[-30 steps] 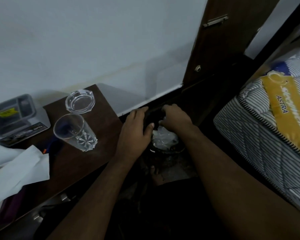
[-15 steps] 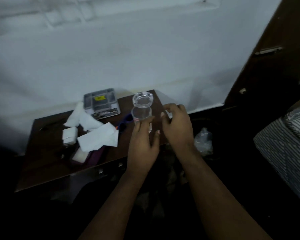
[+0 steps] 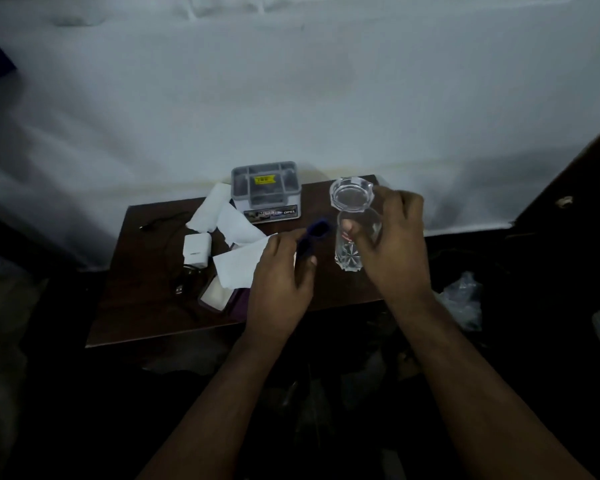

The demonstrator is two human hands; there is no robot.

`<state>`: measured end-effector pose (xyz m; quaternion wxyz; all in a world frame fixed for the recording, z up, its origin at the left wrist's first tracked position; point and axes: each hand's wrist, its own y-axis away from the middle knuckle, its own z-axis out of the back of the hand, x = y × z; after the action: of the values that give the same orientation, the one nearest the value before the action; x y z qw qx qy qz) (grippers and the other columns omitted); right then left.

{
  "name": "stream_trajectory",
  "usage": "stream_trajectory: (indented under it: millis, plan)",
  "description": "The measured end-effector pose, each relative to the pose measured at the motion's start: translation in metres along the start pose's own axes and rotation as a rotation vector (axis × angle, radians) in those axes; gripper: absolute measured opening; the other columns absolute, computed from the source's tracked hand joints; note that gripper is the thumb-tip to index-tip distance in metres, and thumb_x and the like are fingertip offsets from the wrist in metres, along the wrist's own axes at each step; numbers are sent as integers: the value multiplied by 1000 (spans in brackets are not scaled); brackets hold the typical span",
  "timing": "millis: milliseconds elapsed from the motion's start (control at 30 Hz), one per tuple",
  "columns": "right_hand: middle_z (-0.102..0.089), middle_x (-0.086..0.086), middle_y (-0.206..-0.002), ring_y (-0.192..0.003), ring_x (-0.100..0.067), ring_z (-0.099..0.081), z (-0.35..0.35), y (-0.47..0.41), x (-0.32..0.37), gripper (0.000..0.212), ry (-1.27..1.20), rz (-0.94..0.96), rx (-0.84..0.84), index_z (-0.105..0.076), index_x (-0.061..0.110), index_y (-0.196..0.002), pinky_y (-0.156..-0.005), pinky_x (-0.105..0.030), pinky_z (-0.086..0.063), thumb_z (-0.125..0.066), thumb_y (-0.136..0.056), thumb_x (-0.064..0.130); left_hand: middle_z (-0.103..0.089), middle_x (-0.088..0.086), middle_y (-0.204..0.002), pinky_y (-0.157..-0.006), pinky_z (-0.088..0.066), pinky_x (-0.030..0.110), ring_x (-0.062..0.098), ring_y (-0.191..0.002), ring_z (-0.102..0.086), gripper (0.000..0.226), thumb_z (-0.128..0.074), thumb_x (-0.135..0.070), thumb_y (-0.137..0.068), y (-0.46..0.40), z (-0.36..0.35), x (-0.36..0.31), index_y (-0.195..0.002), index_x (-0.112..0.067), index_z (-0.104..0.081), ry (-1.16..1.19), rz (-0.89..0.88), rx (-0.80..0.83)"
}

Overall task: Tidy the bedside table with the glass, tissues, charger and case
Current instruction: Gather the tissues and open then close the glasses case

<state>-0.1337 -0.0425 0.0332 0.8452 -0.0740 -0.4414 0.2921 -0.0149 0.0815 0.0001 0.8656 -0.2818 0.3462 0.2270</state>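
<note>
step: looks like the glass is being dealt with first; tissues, charger and case not yet sorted.
right hand: right hand (image 3: 394, 244) is wrapping around the glass (image 3: 352, 242), thumb showing through the wall, fingers behind it. grasping, not just touching.
left hand: left hand (image 3: 281, 275) is curling over a dark blue object (image 3: 312, 237); thumb is on it, but cannot tell if it is truly gripping or only resting.
glass: sitting or hovering at the right half of the worktop (image 3: 142, 299), base low near the surface; contact with the surface is unclear. clear ashtray (image 3: 351, 199) is just behind it, rim nearly touching in this view.
tissues: loose white sheets (image 3: 238, 261) are lying mid-worktop, partly under the left hand, partly over the case (image 3: 219, 297).
charger: white plug block (image 3: 196, 250) is sitting left of the tissues, thin cable (image 3: 163, 221) trailing toward the back left corner.
other: grey box (image 3: 265, 192) is standing at the back edge against the wall.
next move: my read, lifting the glass straight up before shifting it, since the ashtray is crowding it behind.
edges: glass is near the right edge; a plastic-lined bin (image 3: 465, 299) is on the floor just beyond.
open room: front left of the worktop is looking bare; the right side is tight.
risk: a sideways drag could be knocking the ashtray off the back right corner.
</note>
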Motion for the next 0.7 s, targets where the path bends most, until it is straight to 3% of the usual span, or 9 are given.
stream_trajectory:
  millis: [100,233,300,367,467,700]
  plan:
    - [-45,-13,-137,-126,-28,-56,-17,-7,16,50,26,133,10,-54,11,-138,-95,-41,-56,-68,-96,34,-62,7,-118,-92,-51,43,26,-111,-61,34,-65,-17,-94,-13,0,9,-127,-12,-59,-67,16,-6]
    - [-49,-6,-130,-107,-18,-62,-43,-5,41,37,69,244,55,-57,15,-132,-80,-26,-50,-64,-98,28,-60,7,-128,-97,-50,49,28,-120,-58,49,-71,-18,-90,-16,10,28,-135,-14,-55,-122,102,21]
    - [-51,-5,-128,-101,-20,-65,-58,-2,47,31,80,243,179,-59,16,-129,-79,-33,-56,-62,-99,25,-57,10,-134,-99,-50,49,30,-124,-56,63,-79,-18,-84,-16,20,39,-140,-14,-52,-206,140,55]
    - [-51,-6,-127,-100,-25,-66,-73,1,47,25,136,174,355,-61,15,-123,-83,-43,-57,-60,-100,25,-56,12,-135,-98,-50,48,32,-123,-56,72,-84,-22,-77,-17,31,50,-140,-12,-52,-304,183,93]
    - [-48,-10,-131,-105,-33,-66,-89,0,43,27,249,11,551,-59,15,-125,-90,-44,-54,-60,-100,25,-56,11,-133,-95,-51,48,31,-119,-57,74,-89,-27,-71,-17,44,64,-136,-12,-56,-308,288,108]
    - [-55,-19,-137,-123,-43,-58,-117,-11,36,47,434,-174,723,-39,18,-142,-94,-49,-48,-53,-102,39,-50,4,-139,-97,-53,47,27,-122,-57,82,-90,-22,-70,-23,51,77,-143,-15,-52,-211,347,262]
